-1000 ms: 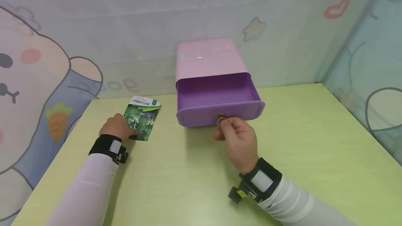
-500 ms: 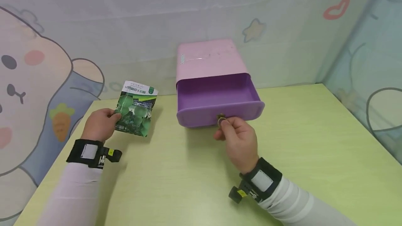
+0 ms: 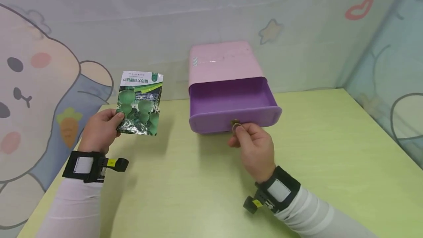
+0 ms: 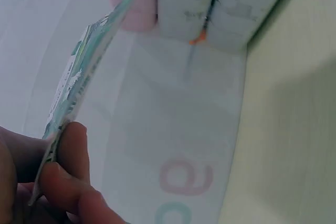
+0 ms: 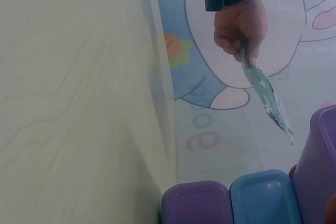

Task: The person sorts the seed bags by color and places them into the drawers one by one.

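Note:
In the head view my left hand pinches the lower left edge of a flat, glossy seed packet printed with green gourds. The packet stands nearly upright above the table, left of a small drawer unit with a pink top. Its thin edge shows in the left wrist view, where the packet sits between thumb and fingers. My right hand pinches the ring pull of the purple drawer, which is pulled out. Inside the drawer only bare purple plastic shows.
Below the pulled-out drawer, a blue drawer front and a purple one appear in the right wrist view. The unit stands at the back of the pale yellow table, against a printed cloth backdrop.
My left hand has lifted the seed packet off the table, tilting it upright and bringing it slightly left. The right hand keeps its hold on the ring, and the drawer stays pulled out.

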A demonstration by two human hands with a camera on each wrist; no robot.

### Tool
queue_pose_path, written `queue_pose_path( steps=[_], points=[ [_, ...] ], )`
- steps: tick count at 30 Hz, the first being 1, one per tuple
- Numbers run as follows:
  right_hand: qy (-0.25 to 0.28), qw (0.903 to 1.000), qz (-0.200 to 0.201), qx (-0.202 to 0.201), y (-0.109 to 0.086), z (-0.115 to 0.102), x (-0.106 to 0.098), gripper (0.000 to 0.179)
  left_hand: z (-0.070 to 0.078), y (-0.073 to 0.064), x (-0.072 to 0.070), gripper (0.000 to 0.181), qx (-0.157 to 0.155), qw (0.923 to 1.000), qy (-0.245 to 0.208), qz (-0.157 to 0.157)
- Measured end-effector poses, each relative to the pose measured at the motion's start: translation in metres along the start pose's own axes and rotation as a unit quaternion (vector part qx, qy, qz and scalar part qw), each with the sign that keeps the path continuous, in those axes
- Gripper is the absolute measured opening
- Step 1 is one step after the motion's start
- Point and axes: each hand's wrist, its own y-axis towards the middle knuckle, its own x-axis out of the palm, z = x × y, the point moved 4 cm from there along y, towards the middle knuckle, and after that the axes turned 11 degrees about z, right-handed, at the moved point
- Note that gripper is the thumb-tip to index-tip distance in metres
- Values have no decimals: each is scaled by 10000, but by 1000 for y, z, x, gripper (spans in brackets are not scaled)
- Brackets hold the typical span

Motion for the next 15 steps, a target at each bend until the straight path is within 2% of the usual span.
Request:
queue_pose_path(
  steps=[6, 8, 10, 12, 15],
  points=[
    [24, 10000, -49, -28, 0, 0, -2, 22, 12, -5, 5, 41, 165, 9974, -703, 6],
    [35, 10000, -60, -38, 0, 0, -2, 22, 17, -6, 5, 39, 259, 9947, -995, -31],
    [38, 10000, -71, -45, 1, 1, -2, 22, 23, -9, 5, 35, 294, 9883, -1495, -80],
    [63, 9999, -86, -42, 1, 1, -2, 23, 30, -12, 4, 31, 320, 9726, -2288, -252],
    [57, 9999, -117, -51, 1, 1, -2, 23, 44, -19, 3, 27, 335, 9342, -3488, -670]
  ],
)
